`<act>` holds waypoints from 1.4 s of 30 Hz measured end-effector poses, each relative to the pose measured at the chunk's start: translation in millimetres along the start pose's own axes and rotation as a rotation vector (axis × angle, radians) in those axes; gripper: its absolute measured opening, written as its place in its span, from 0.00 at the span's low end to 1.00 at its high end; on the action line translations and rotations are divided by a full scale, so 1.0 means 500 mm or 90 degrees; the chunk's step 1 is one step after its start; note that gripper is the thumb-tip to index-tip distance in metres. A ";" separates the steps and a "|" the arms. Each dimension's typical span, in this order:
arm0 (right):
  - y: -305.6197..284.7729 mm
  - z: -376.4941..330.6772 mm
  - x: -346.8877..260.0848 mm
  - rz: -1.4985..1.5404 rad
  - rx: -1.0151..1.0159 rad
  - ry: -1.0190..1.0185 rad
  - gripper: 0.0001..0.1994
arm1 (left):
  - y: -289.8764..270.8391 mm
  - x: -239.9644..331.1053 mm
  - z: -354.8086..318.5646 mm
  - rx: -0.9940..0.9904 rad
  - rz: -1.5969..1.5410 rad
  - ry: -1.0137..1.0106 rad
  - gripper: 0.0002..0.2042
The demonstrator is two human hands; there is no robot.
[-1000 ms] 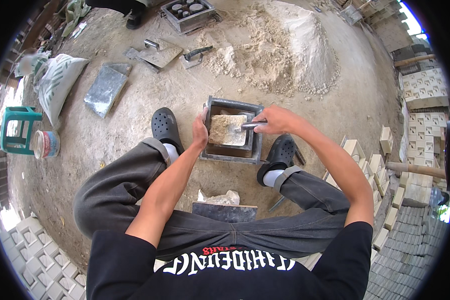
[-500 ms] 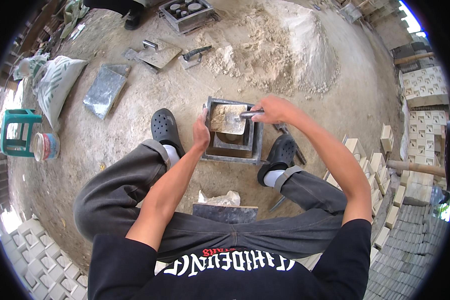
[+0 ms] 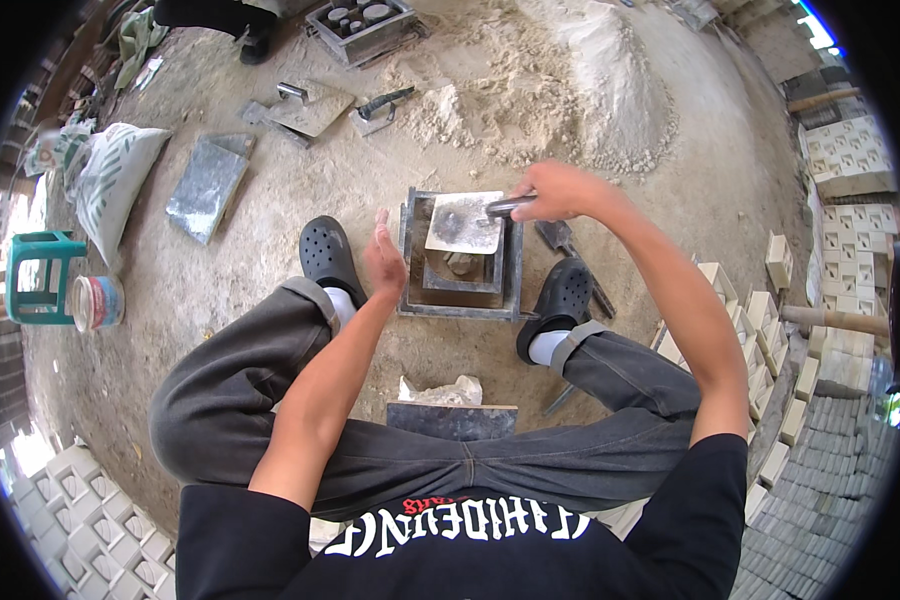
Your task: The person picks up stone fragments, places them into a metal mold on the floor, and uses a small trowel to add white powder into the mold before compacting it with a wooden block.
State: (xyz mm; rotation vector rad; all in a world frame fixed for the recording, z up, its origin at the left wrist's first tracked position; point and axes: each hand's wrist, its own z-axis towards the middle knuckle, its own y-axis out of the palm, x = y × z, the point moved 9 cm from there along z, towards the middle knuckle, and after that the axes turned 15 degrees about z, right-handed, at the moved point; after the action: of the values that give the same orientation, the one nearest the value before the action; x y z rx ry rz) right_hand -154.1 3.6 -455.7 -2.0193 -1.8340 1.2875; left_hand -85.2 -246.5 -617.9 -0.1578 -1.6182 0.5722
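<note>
Dusty ground (image 3: 230, 295) could let the frame (image 3: 515, 280) slide if bumped: left hand (image 3: 385, 262), fingers straight, seemingly grips nothing; right hand (image 3: 555, 192) clenches the trowel (image 3: 458, 222).

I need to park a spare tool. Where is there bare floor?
Bare floor lies between the bucket and the left shoe, and between the powder pile and pale blocks at right. Crowded: around the box, with the trowel over it, the left hand and left shoe on one side, the right shoe on the other.
</note>
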 end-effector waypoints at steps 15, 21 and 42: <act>-0.069 -0.105 0.351 0.417 0.314 0.220 0.16 | 0.110 0.050 0.009 -0.149 0.170 0.188 0.27; -0.004 0.105 0.441 0.419 0.439 0.229 0.17 | 0.117 0.065 0.005 -0.142 0.260 0.296 0.28; 0.007 0.066 0.464 0.487 0.510 0.162 0.26 | 0.102 0.052 0.009 -0.118 0.187 0.244 0.25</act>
State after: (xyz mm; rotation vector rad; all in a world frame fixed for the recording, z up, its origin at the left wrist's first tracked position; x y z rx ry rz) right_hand -196.0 188.9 -593.1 -2.2350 -0.2767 1.4661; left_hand -105.1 -192.5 -617.7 -0.6153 -1.2782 0.5738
